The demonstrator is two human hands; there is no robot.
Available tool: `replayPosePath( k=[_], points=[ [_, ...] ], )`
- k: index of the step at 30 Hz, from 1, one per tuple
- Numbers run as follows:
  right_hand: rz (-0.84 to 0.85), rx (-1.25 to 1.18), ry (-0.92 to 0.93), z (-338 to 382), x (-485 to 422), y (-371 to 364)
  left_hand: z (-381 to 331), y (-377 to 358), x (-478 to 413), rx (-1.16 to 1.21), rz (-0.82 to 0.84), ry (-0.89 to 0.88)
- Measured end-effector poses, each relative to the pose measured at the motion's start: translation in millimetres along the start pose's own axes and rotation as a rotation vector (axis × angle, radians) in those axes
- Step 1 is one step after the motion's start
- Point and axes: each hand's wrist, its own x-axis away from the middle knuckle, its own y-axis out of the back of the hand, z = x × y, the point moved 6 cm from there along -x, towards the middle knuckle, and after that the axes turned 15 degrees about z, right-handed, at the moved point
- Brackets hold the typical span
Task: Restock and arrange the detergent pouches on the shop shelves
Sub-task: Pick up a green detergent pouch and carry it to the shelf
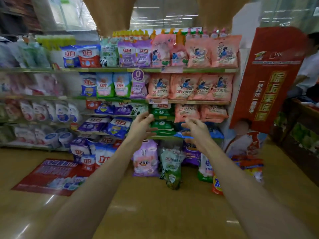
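Two hands flank the green detergent pouches (pixel 162 125) stacked on a lower shelf (pixel 164 137).
The left hand (pixel 141 125) is spread at the stack's nine o'clock. The right hand (pixel 196 129), at three o'clock, is loosely open and holds nothing.

Bright overhead light, floor glare, motion blur, wide-angle warping

Pouch counts.
Four salmon-pink plastic pouches (pixel 184 87) on the middle shelf (pixel 198 101); two purple plastic pouches (pixel 126 54) on the shelf above (pixel 207 70).
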Motion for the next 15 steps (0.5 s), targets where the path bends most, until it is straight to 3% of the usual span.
replayPosePath(
  k=[8,15],
  points=[
    [-0.028,0.116,-0.117,-44,-132,23,54,34,-132,-0.008,-0.036,0.069],
    [-0.064,0.184,-0.16,-89,-286,47,110,63,-289,-0.019,0.042,0.112]
  ],
)
